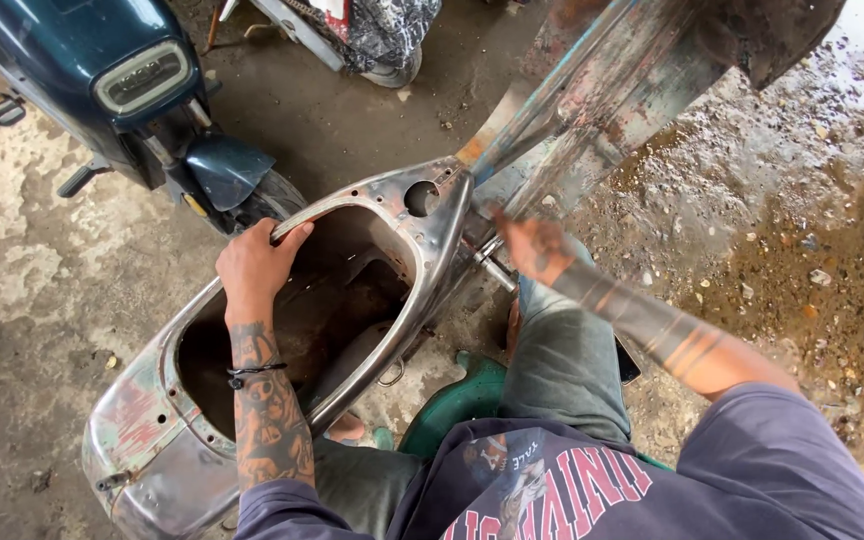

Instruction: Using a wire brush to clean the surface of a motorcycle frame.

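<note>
Stained concrete floor (32, 280) carries a bare metal scooter body shell (167, 455) whose long axis runs near-left to far-right; the left hand (252, 265) has its grip closed on the shell's far-left rim, while the blurred right hand (534, 245), grip unclear, sits at the shell's right neck.

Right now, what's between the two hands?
In the head view, between the left hand and right hand lies the bare metal scooter shell's open hollow and its round-holed rim.
</note>
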